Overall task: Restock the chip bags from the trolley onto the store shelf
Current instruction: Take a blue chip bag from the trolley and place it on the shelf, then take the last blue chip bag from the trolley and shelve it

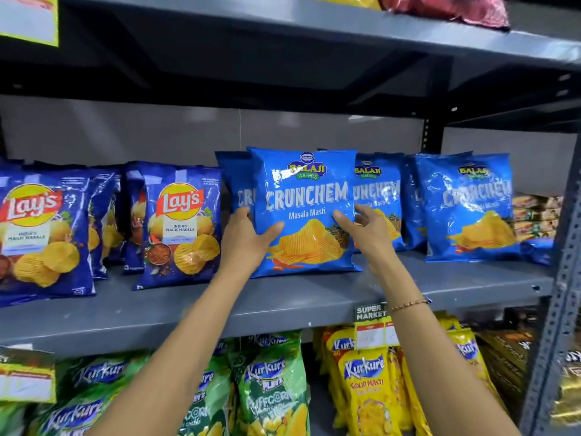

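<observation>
A bright blue Crunchem chip bag (306,184) stands upright on the grey middle shelf (283,297), in front of more Crunchem bags (379,196). My left hand (248,237) grips its left edge, thumb across the front. My right hand (366,229) holds its right edge, fingers behind and thumb in front. The bag's bottom rests on the shelf board. The trolley is out of sight.
Dark blue Lay's bags (182,225) stand to the left, another Crunchem row (468,209) to the right. Bare shelf board runs along the front. Green and yellow Kurkure bags (270,385) fill the shelf below. A perforated steel upright (562,278) bounds the right side.
</observation>
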The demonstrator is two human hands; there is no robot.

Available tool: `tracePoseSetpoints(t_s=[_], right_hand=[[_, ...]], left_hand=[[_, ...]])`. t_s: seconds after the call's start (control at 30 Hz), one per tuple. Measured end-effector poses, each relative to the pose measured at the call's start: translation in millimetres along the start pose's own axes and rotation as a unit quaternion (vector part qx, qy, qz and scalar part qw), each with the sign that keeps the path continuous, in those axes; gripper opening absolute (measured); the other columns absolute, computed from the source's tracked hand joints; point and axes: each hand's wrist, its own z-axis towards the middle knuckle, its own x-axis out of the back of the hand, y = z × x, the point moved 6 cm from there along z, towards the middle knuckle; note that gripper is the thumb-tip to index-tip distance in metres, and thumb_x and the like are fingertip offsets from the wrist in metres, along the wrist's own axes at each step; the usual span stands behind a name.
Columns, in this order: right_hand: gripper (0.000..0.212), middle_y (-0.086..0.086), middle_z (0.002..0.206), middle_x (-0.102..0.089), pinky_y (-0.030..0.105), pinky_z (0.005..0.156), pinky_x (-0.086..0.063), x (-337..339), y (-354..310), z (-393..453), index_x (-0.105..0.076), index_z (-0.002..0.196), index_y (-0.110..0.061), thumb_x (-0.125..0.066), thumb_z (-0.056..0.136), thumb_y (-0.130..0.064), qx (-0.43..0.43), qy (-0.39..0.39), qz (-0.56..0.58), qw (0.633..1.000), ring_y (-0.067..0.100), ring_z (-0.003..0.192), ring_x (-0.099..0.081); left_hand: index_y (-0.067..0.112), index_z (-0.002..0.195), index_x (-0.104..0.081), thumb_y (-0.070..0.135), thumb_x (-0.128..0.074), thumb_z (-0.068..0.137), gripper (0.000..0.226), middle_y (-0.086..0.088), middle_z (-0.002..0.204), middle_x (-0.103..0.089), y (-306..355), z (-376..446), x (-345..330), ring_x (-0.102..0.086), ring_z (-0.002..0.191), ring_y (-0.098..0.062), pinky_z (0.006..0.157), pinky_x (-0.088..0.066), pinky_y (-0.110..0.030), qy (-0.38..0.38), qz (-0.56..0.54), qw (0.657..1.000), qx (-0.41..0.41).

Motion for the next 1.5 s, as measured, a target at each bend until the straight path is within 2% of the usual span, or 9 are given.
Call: tracePoseSetpoints(t_s=[0.2,0.53,0.67,0.8,0.93,1.07,1.23,1.4,1.5], right_hand=[[0.012,-0.003,0.105,-0.067,0.027,0.075,-0.048,24.4,-5.1,-66.4,-0.063,0.096,-0.029,-0.065,0.084,-0.027,0.14,0.095,-0.043,0.985,0.009,0.088,-0.06],[0.009,0.014,0.072,-0.064,0.034,0.061,-0.051,169.9,146.9,-250.3,-0.064,0.082,-0.027,-0.066,0.084,-0.019,-0.095,0.158,-0.054,0.981,0.028,0.064,-0.061],[0.017,0.01,0.064,-0.057,0.013,0.053,-0.043,243.0,243.6,-349.7,-0.061,0.077,-0.021,-0.064,0.084,-0.006,-0.276,0.198,-0.1,0.935,-0.002,0.048,-0.05],[0.022,-0.006,0.054,-0.063,0.025,0.059,-0.05,303.2,325.6,-458.7,-0.06,0.068,-0.017,-0.059,0.08,0.002,-0.462,0.255,-0.12,0.841,-0.004,0.048,-0.055],[0.016,0.016,0.072,-0.062,0.037,0.06,-0.042,331.0,399.4,-568.1,-0.062,0.063,-0.008,-0.06,0.078,-0.01,-0.624,0.311,-0.115,0.707,0.024,0.072,-0.055],[0.025,0.013,0.063,-0.048,0.033,0.055,-0.032,311.3,467.1,-638.9,-0.054,0.063,-0.006,-0.056,0.086,-0.016,-0.724,0.279,-0.057,0.629,0.025,0.077,-0.044],[0.051,0.029,0.139,-0.041,0.043,0.099,-0.037,287.4,496.1,-642.8,-0.027,0.14,0.01,-0.045,0.096,-0.009,-0.742,0.201,0.017,0.64,0.04,0.126,-0.045],[0.058,0.025,0.142,-0.043,0.034,0.094,-0.042,287.9,519.1,-654.1,-0.031,0.137,0.011,-0.059,0.088,-0.005,-0.729,0.218,0.005,0.649,0.038,0.125,-0.049],[0.051,0.027,0.137,-0.048,0.029,0.088,-0.043,291.0,529.2,-662.4,-0.038,0.131,0.012,-0.059,0.085,0.005,-0.721,0.26,0.03,0.642,0.04,0.123,-0.051]], left_hand=[[0.008,0.098,-0.061,0.022,-0.069,0.084,0.022,-0.002,0.09,-0.058,52.2,-70.4,-5.5,-0.053,0.078,-0.012,0.076,-0.043,-0.022,0.09,-0.044,0.975,-0.197],[0.02,0.076,-0.063,0.023,-0.064,0.089,0.013,0.003,0.067,-0.063,37.4,-259.5,-196.2,-0.055,0.062,-0.002,0.059,-0.044,-0.013,-0.365,-0.202,0.907,-0.063],[0.013,0.081,-0.066,0.03,-0.063,0.085,0.017,0.011,0.062,-0.056,14.7,-376.6,-285.5,-0.051,0.053,0.007,0.054,-0.036,-0.008,-0.564,-0.145,0.813,-0.018],[0.003,0.087,-0.064,0.022,-0.062,0.086,0.019,-0.004,0.072,-0.063,-17.4,-492.3,-354.4,-0.06,0.062,0.005,0.068,-0.053,-0.025,-0.729,-0.04,0.683,-0.002],[0.012,0.083,-0.056,0.029,-0.058,0.082,0.017,-0.012,0.088,-0.053,-46.8,-584.2,-387.6,-0.052,0.083,-0.02,0.062,-0.037,-0.029,-0.818,0.071,0.57,-0.014],[-0.003,0.122,-0.049,0.02,-0.06,0.09,0.041,-0.024,0.123,-0.056,-106.8,-644.3,-423.9,-0.057,0.11,-0.035,0.078,-0.045,-0.037,-0.839,0.165,0.518,0.007],[-0.003,0.143,-0.023,0.032,-0.072,0.081,0.087,-0.027,0.148,-0.035,-190.0,-684.9,-449.3,-0.045,0.129,-0.039,0.1,-0.043,-0.046,-0.842,0.262,0.47,0.04],[0.03,0.148,-0.021,0.079,-0.075,0.04,0.13,-0.007,0.156,-0.031,-314.6,-738.9,-489.0,-0.045,0.134,-0.029,0.105,-0.045,-0.048,-0.861,0.238,0.425,0.144],[0.035,0.147,-0.02,0.069,-0.08,0.05,0.119,-0.006,0.152,-0.039,-319.2,-749.2,-491.7,-0.056,0.123,-0.027,0.095,-0.053,-0.047,-0.855,0.22,0.421,0.21]])
